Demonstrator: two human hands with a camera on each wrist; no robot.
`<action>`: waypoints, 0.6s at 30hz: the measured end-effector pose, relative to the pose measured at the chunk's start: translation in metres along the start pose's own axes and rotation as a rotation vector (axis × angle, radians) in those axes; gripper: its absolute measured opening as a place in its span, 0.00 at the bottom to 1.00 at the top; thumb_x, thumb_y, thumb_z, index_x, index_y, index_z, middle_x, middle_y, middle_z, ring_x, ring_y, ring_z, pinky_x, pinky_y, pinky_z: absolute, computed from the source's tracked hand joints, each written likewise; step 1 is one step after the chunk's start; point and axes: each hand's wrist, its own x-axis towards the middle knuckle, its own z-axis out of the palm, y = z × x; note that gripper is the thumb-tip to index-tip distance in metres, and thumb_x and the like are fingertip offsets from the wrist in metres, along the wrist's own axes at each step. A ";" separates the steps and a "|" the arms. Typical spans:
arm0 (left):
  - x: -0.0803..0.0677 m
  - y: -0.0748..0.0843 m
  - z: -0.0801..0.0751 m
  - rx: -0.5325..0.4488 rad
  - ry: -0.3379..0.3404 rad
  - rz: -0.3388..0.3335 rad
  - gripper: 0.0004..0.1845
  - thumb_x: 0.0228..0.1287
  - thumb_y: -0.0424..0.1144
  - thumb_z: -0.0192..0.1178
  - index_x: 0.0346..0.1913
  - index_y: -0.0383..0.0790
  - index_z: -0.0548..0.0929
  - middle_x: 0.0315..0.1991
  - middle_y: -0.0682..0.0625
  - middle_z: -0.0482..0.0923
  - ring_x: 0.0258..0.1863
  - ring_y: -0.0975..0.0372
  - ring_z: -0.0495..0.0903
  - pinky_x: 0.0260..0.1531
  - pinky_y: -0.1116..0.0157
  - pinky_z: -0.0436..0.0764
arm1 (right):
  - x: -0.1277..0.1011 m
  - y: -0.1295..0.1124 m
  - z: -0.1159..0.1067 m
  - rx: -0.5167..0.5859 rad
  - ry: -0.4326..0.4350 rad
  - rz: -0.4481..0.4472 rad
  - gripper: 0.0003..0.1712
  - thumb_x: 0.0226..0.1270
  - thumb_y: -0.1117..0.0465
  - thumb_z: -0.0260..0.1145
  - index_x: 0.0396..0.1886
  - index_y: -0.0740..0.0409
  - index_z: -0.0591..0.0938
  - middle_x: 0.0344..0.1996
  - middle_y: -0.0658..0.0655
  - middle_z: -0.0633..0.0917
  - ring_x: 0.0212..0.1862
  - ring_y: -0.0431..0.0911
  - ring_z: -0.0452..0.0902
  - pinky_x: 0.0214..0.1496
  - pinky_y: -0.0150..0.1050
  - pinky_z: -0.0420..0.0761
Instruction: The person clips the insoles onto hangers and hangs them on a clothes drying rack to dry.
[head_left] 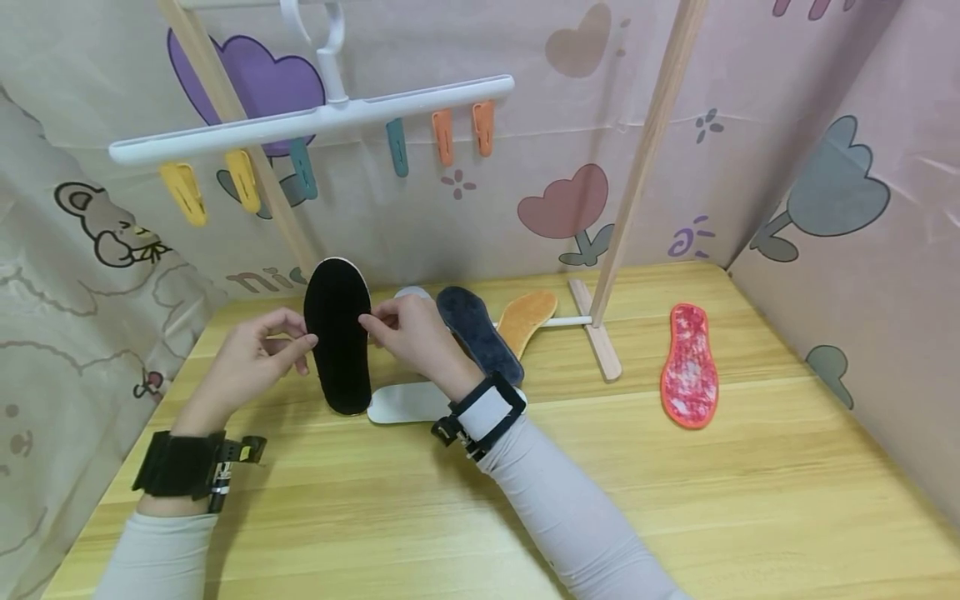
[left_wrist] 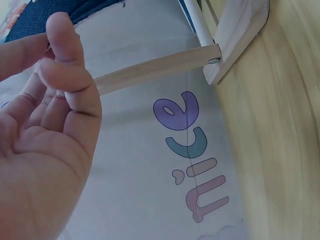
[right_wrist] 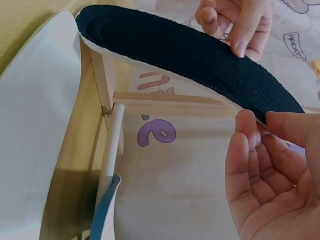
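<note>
A black insole (head_left: 337,337) stands nearly upright over the table, its pale underside edge showing in the right wrist view. At its left edge my left hand (head_left: 258,354) pinches it between thumb and fingers. My right hand (head_left: 420,329) pinches the opposite edge, thumb on the dark face (right_wrist: 190,55). Only a dark corner of the insole (left_wrist: 37,22) appears behind the fingers in the left wrist view. Below my right wrist lies a white insole (head_left: 405,403), partly covered by the arm. A dark grey insole (head_left: 480,333) and an orange insole (head_left: 527,315) lie behind.
Overhead, a white hanger (head_left: 315,121) carries yellow clips (head_left: 182,193), teal clips (head_left: 397,148) and orange clips (head_left: 443,137). Its wooden stand has an upright (head_left: 647,167) and a foot (head_left: 596,333) at the right. A red-and-white insole (head_left: 689,367) lies farther right on the table (head_left: 772,483).
</note>
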 end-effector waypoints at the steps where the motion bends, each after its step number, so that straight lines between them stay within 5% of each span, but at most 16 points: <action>1: 0.000 0.000 0.000 0.003 -0.002 0.000 0.05 0.79 0.38 0.64 0.48 0.41 0.81 0.37 0.52 0.84 0.23 0.65 0.87 0.17 0.62 0.67 | 0.000 0.000 0.000 0.001 -0.001 -0.001 0.15 0.82 0.55 0.66 0.41 0.58 0.93 0.29 0.55 0.92 0.30 0.36 0.83 0.31 0.25 0.77; 18: -0.001 0.002 -0.003 -0.007 -0.015 -0.003 0.05 0.79 0.37 0.64 0.49 0.39 0.80 0.40 0.48 0.85 0.25 0.65 0.87 0.26 0.67 0.78 | -0.001 -0.003 -0.001 0.004 0.010 -0.015 0.14 0.83 0.55 0.66 0.44 0.60 0.92 0.34 0.60 0.93 0.30 0.38 0.84 0.30 0.25 0.77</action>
